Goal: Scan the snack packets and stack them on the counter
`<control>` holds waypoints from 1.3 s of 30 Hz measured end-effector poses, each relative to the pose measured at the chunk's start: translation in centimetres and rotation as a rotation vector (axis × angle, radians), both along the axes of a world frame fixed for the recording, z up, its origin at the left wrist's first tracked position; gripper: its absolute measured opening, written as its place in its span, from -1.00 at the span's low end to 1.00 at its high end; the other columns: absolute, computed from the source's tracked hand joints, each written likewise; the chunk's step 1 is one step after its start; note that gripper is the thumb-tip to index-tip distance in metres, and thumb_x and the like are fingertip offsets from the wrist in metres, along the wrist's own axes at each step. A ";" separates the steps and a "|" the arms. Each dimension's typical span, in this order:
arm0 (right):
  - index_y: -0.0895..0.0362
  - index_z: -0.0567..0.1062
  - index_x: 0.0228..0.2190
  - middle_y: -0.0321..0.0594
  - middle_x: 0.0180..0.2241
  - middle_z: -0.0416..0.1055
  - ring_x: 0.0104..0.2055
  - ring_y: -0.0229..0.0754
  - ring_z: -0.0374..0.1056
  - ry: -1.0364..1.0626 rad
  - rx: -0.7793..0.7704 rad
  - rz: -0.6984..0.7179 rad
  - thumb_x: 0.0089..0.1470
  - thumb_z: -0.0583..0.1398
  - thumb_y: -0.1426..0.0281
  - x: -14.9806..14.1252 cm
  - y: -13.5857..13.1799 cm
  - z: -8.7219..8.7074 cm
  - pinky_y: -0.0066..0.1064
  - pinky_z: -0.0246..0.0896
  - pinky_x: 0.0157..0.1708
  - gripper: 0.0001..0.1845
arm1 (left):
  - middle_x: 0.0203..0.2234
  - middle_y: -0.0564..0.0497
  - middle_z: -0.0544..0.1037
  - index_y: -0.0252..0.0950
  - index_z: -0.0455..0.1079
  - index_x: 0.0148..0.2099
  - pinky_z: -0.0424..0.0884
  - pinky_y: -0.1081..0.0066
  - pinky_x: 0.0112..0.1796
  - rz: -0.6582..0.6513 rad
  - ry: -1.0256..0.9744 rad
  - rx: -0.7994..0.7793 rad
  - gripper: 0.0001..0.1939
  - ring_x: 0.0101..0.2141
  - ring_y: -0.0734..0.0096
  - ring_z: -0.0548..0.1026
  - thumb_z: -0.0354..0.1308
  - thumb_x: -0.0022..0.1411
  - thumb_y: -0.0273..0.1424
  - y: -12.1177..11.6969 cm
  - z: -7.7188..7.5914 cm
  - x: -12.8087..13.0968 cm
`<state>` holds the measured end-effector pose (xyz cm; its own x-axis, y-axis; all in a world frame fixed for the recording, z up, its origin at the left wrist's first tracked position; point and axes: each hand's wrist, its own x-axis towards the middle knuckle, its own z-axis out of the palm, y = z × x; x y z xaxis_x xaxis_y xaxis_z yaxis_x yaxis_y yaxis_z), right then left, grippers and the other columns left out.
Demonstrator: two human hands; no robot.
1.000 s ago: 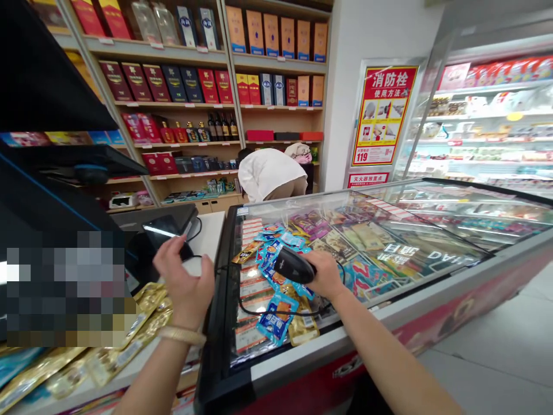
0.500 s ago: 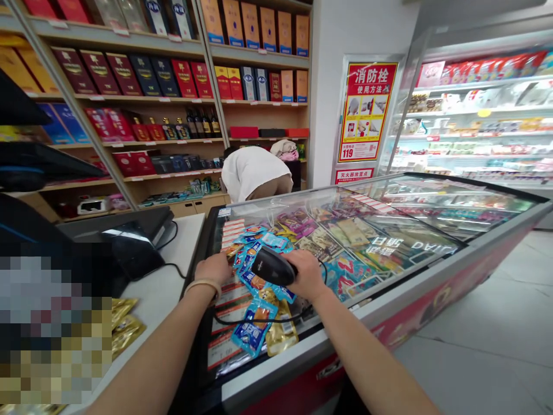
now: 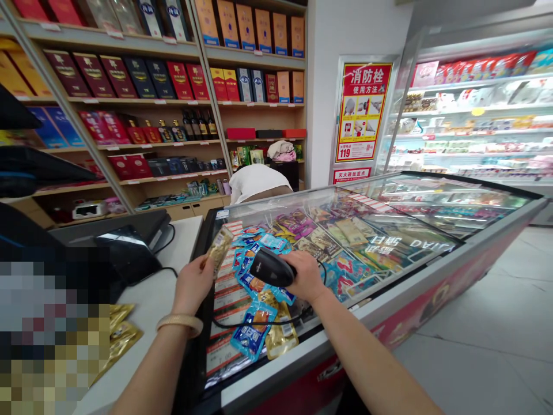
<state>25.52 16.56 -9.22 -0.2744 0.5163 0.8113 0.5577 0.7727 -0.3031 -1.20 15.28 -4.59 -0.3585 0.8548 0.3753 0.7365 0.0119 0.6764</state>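
My left hand point(image 3: 195, 283) pinches a gold snack packet point(image 3: 221, 248), held up at the freezer's left edge with its barcode side showing. In my right hand point(image 3: 307, 276) is a black barcode scanner point(image 3: 272, 267), its head pointing left over a pile of blue snack packets point(image 3: 250, 276). Closer to me, one blue packet point(image 3: 254, 329) lies beside a gold packet point(image 3: 283, 334) on the glass top. The scanner's black cable point(image 3: 254, 324) runs across these two.
The glass-topped chest freezer point(image 3: 389, 323) stretches away to the right. On the white counter point(image 3: 151, 305) at left lie more gold packets point(image 3: 123, 337) and a black device point(image 3: 127, 253). A person in a white top point(image 3: 259, 183) bends down behind the freezer, before shelves of boxes.
My left hand has lifted a gold packet off the pile and drawn back left with it. The scanner in my right hand stays nearly still. The person behind has bent lower.
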 end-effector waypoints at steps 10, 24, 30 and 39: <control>0.08 0.55 -0.25 -0.15 -0.36 0.55 -0.30 -0.07 0.44 0.034 0.028 0.003 -0.05 0.20 0.32 -0.2 0.0 -0.2 -0.29 0.23 -0.28 -0.73 | -0.32 -0.03 0.56 -0.26 0.32 -0.18 0.54 0.32 -0.44 -0.139 -0.977 0.232 -0.59 -0.41 0.31 0.55 0.29 -0.06 -0.19 -1.9 -1.3 3.8; 0.08 0.55 -0.26 -0.12 -0.33 0.55 -0.28 -0.04 0.45 0.046 -0.033 -0.019 -0.08 0.23 0.32 -0.4 0.2 -0.4 -0.27 0.31 -0.25 -0.73 | -0.39 0.02 0.57 -0.26 0.33 -0.22 0.50 0.39 -0.43 -0.096 -0.733 0.293 -0.57 -0.45 0.38 0.53 0.34 -0.16 -0.25 -2.2 -2.0 3.3; 0.08 0.55 -0.25 -0.14 -0.32 0.56 -0.26 -0.04 0.47 0.101 -0.139 -0.029 -0.10 0.24 0.35 -1.4 0.2 -0.1 -0.30 0.33 -0.25 -0.72 | -0.39 0.05 0.55 -0.25 0.30 -0.21 0.54 0.35 -0.41 -0.057 -0.734 0.292 -0.56 -0.43 0.35 0.55 0.33 -0.17 -0.25 -2.2 -2.0 3.6; 0.08 0.50 -0.38 -0.20 -0.41 0.50 -0.38 -0.10 0.40 0.089 -0.154 -0.072 -0.08 0.24 0.32 -1.5 0.1 0.4 -0.37 0.24 -0.36 -0.85 | -0.42 0.05 0.54 -0.25 0.31 -0.23 0.52 0.37 -0.43 -0.037 -0.587 0.287 -0.62 -0.46 0.35 0.55 0.29 -0.11 -0.26 -2.2 -1.8 3.7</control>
